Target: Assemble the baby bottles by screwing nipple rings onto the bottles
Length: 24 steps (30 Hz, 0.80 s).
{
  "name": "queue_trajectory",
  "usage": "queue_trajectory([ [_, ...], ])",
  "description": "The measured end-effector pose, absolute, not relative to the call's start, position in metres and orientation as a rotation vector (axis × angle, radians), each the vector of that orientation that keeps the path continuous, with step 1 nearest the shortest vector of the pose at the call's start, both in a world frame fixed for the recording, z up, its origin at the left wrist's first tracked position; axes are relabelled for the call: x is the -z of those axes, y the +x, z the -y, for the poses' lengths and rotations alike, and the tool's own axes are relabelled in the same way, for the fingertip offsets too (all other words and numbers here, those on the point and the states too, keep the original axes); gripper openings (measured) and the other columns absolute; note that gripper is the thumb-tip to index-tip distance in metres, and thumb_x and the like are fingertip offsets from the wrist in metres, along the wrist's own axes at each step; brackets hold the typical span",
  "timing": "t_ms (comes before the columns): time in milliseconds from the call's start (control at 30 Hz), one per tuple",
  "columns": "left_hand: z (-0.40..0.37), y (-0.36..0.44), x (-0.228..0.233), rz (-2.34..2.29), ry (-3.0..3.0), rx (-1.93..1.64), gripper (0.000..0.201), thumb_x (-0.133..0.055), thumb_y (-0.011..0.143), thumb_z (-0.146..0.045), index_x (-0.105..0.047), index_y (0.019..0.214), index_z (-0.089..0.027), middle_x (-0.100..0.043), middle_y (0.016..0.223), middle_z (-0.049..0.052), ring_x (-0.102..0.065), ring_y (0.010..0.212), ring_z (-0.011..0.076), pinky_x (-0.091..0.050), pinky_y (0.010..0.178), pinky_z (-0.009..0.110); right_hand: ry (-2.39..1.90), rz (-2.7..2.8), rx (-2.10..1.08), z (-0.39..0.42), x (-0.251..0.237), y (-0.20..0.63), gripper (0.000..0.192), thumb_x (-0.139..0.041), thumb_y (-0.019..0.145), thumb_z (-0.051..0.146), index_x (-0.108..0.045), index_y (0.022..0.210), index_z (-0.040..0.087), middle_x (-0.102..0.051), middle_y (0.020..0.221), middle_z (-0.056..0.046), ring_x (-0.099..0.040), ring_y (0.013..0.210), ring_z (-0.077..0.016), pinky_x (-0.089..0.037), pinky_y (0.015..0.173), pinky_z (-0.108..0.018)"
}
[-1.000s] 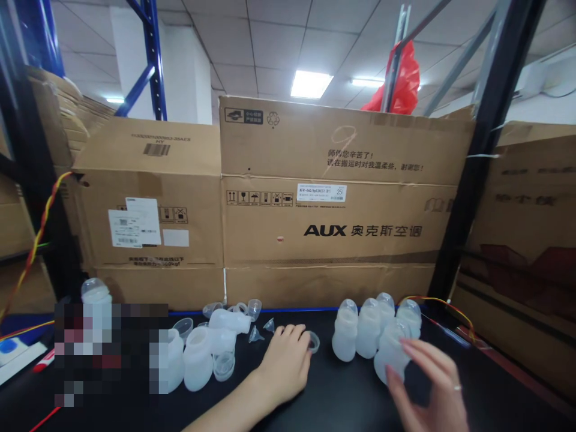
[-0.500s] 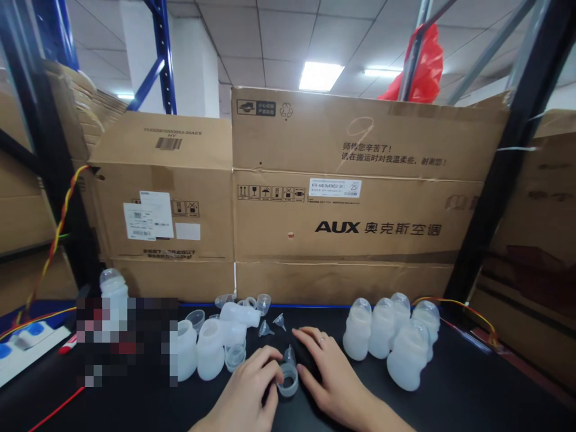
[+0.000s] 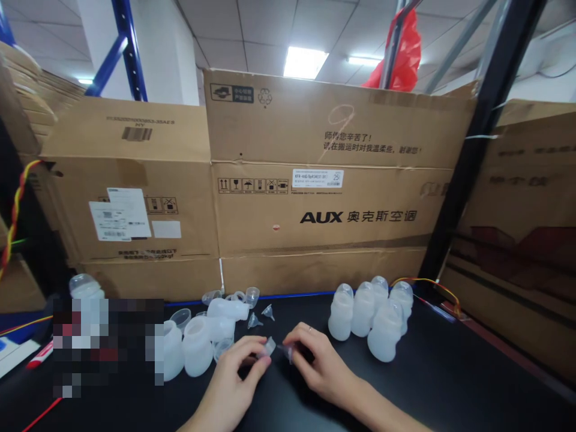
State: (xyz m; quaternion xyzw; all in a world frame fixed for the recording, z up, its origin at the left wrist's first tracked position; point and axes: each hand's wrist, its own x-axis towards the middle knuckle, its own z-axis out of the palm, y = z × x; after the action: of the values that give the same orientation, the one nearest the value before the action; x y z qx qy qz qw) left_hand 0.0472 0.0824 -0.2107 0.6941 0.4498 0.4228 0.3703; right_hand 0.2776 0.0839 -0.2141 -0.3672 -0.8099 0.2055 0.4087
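My left hand point(image 3: 240, 372) pinches a translucent bottle collar ring point(image 3: 270, 346), tilted on its edge between thumb and fingers. Close by on the right, my right hand point(image 3: 317, 363) grips a clear bottle nipple point(image 3: 287, 353) whose tip points left at the ring. A small gap seems to separate the two parts. Just beyond my hands lie two small clear nipples point(image 3: 254, 321). Left of my left hand, an uncapped milky bottle point(image 3: 198, 348) stands upright, and another bottle point(image 3: 228, 309) lies on its side among clear caps and rings.
Several capped bottles point(image 3: 386, 333) stand to the right on the black table point(image 3: 432, 384). A large cardboard box point(image 3: 360, 240) walls off the back. At the left are a capped bottle point(image 3: 84, 287), a red marker point(image 3: 40, 355) and a blurred patch hiding part of the table.
The collar ring and the nipple have been picked up from the table, one into each hand. The camera view has turned somewhat to the right.
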Motion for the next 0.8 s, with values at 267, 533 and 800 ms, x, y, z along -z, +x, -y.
queue_trajectory([
  [267,-0.083,0.054,0.207,-0.910,1.077,-1.061,0.080,-0.079,0.068,-0.079,-0.070,0.114,-0.013,-0.079,0.099,0.014,-0.076,0.074,0.0230,-0.064,0.070,0.034,-1.000,1.643,-0.956,-0.074,0.216,0.266,0.041,-0.063,0.098,0.056,-0.065,0.100,0.015,-0.063,0.085,-0.002,-0.053,0.075,-0.0125,-0.043,0.072,-0.024],
  [533,-0.071,0.065,0.212,-0.864,1.274,-0.949,0.068,-0.073,0.077,-0.077,-0.074,0.098,-0.012,-0.071,0.076,0.006,-0.068,0.062,0.0161,-0.057,0.059,0.026,-0.905,1.703,-1.012,-0.060,0.215,0.252,0.039,-0.067,0.095,0.054,-0.061,0.092,0.016,-0.061,0.081,-0.001,-0.052,0.074,-0.0115,-0.043,0.070,-0.022],
  [800,-0.076,0.062,0.243,-0.935,1.319,-0.924,0.065,-0.075,0.076,-0.076,-0.075,0.107,-0.019,-0.078,0.081,0.007,-0.072,0.067,0.0175,-0.051,0.059,0.023,-0.979,1.775,-1.005,-0.077,0.248,0.251,0.046,-0.071,0.088,0.057,-0.057,0.111,0.020,-0.064,0.081,-0.001,-0.056,0.067,-0.0114,-0.043,0.063,-0.019],
])
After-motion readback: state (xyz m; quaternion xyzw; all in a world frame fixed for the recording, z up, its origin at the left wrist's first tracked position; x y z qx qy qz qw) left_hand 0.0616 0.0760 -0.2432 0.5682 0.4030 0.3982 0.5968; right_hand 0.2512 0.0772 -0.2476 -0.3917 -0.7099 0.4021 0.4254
